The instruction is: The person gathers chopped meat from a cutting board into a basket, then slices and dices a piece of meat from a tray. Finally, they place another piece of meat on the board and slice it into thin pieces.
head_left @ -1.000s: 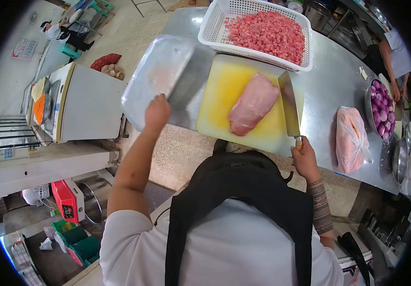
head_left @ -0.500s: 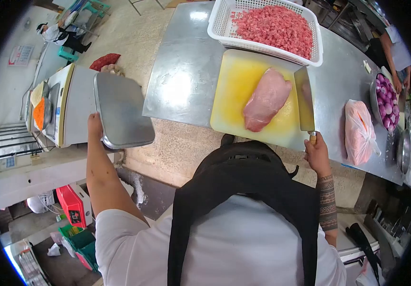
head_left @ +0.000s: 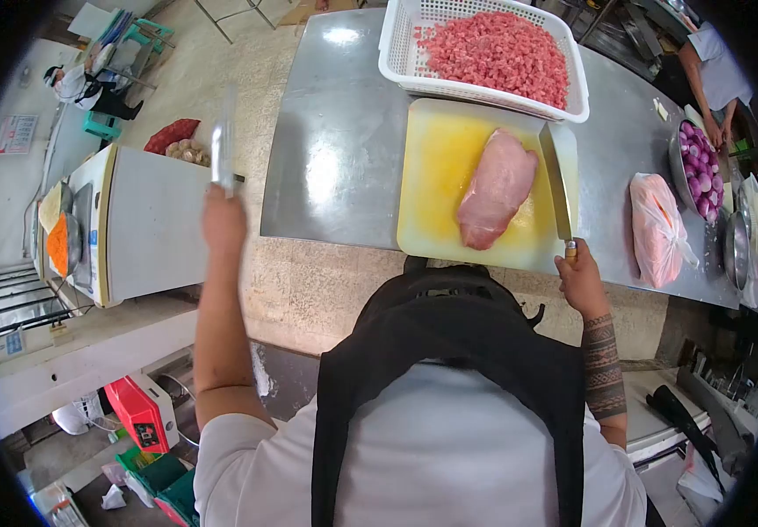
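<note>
A shallow metal tray (head_left: 222, 149) is turned edge-on and smeared by motion; my left hand (head_left: 223, 218) is closed on its edge, out to the left of the table. My right hand (head_left: 582, 279) grips the wooden handle of a broad-bladed cleaver (head_left: 558, 189). The blade points away from me along the right side of a yellow-stained white cutting board (head_left: 427, 145). A whole slab of pale pink raw meat (head_left: 498, 189) lies on the board, left of the blade and apart from it.
Behind the board, a white plastic basket (head_left: 394, 57) holds diced meat (head_left: 498, 57). On the table's right are a knotted plastic bag (head_left: 657, 230) and a bowl of purple onions (head_left: 698, 171). A white freezer (head_left: 155, 224) stands left. One person (head_left: 721, 66) is at far right, another (head_left: 80, 86) back left.
The tray has swung from facing me broadside to edge-on, and my left hand has moved slightly right and farther from me. The cleaver's blade has tilted, showing narrower. The meat slab stays on the board.
</note>
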A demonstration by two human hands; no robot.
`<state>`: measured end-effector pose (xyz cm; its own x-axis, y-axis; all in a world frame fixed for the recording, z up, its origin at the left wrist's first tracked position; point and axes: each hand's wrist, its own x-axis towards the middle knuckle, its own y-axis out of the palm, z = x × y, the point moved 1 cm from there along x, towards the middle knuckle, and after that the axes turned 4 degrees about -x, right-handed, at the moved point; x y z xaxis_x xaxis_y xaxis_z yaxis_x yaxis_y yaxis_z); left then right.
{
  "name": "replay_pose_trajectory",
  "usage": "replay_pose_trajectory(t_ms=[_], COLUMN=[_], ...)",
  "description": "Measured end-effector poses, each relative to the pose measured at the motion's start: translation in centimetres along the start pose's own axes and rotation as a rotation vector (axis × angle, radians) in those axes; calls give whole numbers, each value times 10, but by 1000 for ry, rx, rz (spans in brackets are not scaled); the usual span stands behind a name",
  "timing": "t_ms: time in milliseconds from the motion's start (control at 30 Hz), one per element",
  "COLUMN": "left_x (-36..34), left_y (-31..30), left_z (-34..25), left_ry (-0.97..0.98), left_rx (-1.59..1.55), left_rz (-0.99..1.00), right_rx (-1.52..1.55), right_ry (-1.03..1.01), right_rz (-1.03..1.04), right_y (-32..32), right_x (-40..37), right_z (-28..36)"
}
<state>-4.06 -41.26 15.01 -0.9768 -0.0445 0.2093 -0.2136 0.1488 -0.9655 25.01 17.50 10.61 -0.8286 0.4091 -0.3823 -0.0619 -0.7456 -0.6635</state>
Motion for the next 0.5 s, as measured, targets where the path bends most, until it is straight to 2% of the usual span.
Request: replay_pose_trajectory(t_ms=[33,100,167,233,333,433,467,500], left_x=[-12,-25,-42,-49,-66,-68,-66,-62], left_y=[6,25,64,114,124,128,126,145], left_z=[-31,-96,-138,-162,-207,-218,-220,-208], left_ry=[135,-17,194,471,313,322,264,326], left_rx=[80,-130,-82,122,-175,-116,-88,-97], left_rz=[37,215,203,307,370,438,481,437], right_rx=[8,10,-6,-6,7,39,85,131], right_ry=[-1,-7,-17,-27,9,14,30,46], right_rz=[-1,-16,-42,-45,-36,-45,-38,-29], right_y=[3,4,6,5,-1,-9,-14,-18], right_x=[1,0,-3,-4,-8,-12,-18,-22], right_z=[-2,-2,3,3,16,7,15,19])
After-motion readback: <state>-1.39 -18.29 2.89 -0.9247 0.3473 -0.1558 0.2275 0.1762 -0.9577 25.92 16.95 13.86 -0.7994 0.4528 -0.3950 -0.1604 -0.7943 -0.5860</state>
